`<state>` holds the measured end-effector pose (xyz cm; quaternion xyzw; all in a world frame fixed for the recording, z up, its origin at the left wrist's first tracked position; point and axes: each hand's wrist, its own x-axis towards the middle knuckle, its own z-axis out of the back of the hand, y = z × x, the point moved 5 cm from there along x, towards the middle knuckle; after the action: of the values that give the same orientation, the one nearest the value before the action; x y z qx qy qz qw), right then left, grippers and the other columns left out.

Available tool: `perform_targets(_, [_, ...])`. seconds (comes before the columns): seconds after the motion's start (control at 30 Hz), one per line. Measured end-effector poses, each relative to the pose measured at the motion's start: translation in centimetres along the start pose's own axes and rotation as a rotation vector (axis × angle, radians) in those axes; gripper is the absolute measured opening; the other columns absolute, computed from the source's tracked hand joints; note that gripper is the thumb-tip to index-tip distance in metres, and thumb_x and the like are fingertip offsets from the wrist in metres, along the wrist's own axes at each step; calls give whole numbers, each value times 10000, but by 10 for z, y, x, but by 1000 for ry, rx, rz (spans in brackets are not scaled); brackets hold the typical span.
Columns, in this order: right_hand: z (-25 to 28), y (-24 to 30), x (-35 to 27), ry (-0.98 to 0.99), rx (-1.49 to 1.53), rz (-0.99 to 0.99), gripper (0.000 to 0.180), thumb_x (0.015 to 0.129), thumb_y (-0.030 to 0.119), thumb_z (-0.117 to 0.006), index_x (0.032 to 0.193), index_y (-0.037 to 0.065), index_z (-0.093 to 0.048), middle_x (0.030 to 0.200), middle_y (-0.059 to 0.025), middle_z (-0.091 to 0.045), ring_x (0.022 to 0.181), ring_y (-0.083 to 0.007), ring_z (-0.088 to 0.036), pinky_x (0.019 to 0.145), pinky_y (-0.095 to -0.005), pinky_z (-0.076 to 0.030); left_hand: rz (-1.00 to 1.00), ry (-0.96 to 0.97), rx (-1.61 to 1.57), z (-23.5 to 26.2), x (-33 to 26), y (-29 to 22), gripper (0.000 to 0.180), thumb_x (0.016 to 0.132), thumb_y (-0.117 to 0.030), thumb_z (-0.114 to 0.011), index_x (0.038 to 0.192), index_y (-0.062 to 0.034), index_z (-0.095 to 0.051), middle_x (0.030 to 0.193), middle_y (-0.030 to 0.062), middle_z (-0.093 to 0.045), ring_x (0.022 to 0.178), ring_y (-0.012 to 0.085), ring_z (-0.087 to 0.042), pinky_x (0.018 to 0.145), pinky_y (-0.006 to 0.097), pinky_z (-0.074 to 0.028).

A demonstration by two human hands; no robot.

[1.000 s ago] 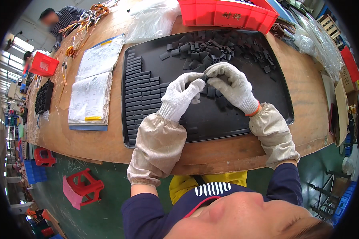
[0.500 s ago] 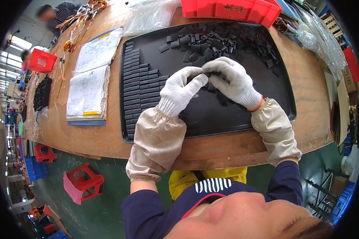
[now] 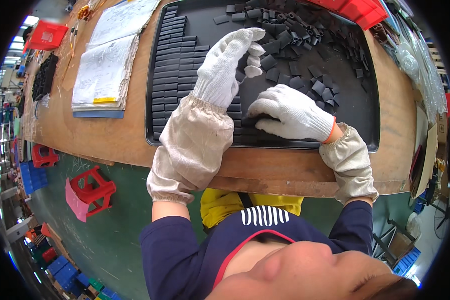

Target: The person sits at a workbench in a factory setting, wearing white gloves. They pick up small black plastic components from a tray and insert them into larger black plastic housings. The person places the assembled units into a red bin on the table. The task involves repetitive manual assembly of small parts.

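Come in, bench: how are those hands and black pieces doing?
Left hand over tray, grip unclear. Right hand by the black tube rows, grip hidden. Loose tubes heaped beyond. Left sleeve hides part of the rows.

There are one gloved left hand (image 3: 220, 70), one gloved right hand (image 3: 295, 114), two beige sleeve covers (image 3: 195, 142), one wooden table (image 3: 270, 170), one black tray (image 3: 355, 112), two red plastic bins (image 3: 47, 36), one open document folder (image 3: 102, 75), and two red plastic stools (image 3: 103, 191); the short black tubes (image 3: 170, 78) overlap too much to count.

Shows matt knitted cloth on gloves (image 3: 297, 115), wrinkled fabric on oversleeves (image 3: 197, 137), smooth matt finish on black tubes (image 3: 171, 72), wood on worktop (image 3: 270, 164).
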<state>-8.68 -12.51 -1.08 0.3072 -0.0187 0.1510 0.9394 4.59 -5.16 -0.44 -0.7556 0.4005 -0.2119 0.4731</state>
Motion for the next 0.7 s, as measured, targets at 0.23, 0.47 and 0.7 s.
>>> perform_targets(0.23, [-1,-3,-2,-15,3,108,172,868,183,-701,1023,109,-706,978,-104,-679,946,-309,-648,856,-415,-511,69,98,-47,-9,-1,3,555,1064,-449,-534,1321,38,-603,967,31,-597,786,86,-523,660,205,-478])
perform_targets(0.47, [51,0,-10,-621,27,128,216,763,-1,-766,940,111,-714,813,-63,-656,753,-279,-654,709,-377,-511,73,99,93,-12,-2,4,775,1036,-649,-402,1375,31,-555,941,22,-620,783,83,-556,646,214,-487])
perform_targets(0.7, [61,3,-14,-743,-172,65,387,727,140,-811,1105,162,-729,1103,-47,-704,1062,-297,-656,935,-437,-494,180,285,298,-27,-6,25,997,934,-824,-326,1546,-37,-358,1119,59,-596,796,112,-571,617,249,-510])
